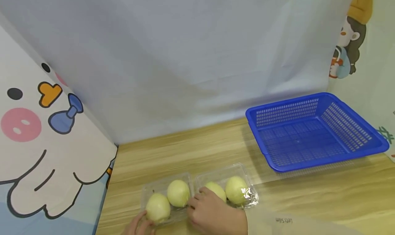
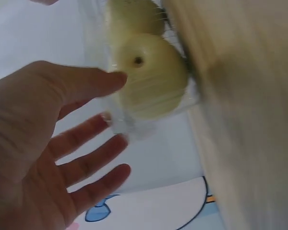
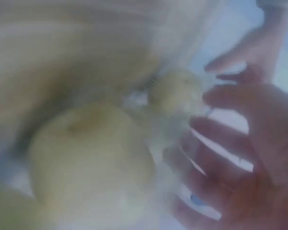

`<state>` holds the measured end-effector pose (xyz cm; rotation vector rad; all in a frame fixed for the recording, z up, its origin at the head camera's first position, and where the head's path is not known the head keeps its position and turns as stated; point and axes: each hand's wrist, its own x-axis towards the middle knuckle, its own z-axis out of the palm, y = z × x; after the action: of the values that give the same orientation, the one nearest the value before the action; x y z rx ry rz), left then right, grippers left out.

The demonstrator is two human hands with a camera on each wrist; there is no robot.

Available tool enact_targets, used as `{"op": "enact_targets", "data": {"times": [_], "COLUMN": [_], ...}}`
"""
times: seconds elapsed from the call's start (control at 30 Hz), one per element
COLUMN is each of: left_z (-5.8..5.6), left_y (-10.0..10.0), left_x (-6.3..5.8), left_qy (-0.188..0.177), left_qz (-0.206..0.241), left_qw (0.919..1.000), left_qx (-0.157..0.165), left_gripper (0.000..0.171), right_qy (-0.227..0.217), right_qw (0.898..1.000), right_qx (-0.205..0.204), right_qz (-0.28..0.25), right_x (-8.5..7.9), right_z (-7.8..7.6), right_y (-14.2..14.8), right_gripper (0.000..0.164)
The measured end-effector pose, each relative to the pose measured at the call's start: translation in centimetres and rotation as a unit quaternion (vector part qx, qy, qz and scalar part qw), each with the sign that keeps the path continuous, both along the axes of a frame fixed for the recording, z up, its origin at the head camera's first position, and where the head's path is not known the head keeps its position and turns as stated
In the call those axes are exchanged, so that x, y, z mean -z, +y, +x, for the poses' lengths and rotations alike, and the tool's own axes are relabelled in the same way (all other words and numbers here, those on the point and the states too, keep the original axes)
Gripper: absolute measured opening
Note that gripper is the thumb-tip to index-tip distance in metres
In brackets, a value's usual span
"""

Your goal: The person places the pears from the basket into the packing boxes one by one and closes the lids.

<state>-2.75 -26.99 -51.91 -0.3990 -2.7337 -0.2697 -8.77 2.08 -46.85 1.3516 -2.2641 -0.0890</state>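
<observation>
Two clear plastic trays sit side by side on the wooden table. The left tray (image 1: 165, 180) holds a pale yellow-green pear (image 1: 158, 209) and a second pear (image 1: 178, 194); the right tray (image 1: 222, 172) holds another pear (image 1: 237, 189) and one partly covered by my right hand. My left hand (image 1: 139, 225) is at the left tray's outer end, its thumb over the tray's edge in the left wrist view and its fingers spread. My right hand (image 1: 213, 212) reaches between the trays, fingertips at the left tray's near right side. Blur softens the right wrist view.
A blue slotted basket (image 1: 296, 139) stands at the right of the wooden table (image 1: 185, 149). A pale cloth wall (image 1: 185, 74) rises behind, with a cartoon-printed panel (image 1: 61, 152) on the left and another printed panel (image 1: 370, 74) on the right.
</observation>
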Motion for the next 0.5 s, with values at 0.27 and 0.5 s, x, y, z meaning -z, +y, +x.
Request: {"op": "enact_targets", "data": {"times": [0.27, 0.5], "left_z": [-1.5, -3.0], "left_y": [1.5, 2.1], "left_x": [-2.8, -7.3], "left_qy": [0.156, 0.020], "left_qz": [0.012, -0.009], "left_qw": [0.9869, 0.9979], "left_qx": [0.036, -0.061], "left_gripper": [0.071, 0.047], "right_qy": [-0.139, -0.142], "right_qw": [0.989, 0.966], "right_qx": [0.031, 0.163], "right_qz": [-0.047, -0.144], "right_x": [-4.7, -7.6], "right_z": [-2.6, -4.7], "right_y": [2.0, 6.5], "right_gripper": [0.035, 0.056]}}
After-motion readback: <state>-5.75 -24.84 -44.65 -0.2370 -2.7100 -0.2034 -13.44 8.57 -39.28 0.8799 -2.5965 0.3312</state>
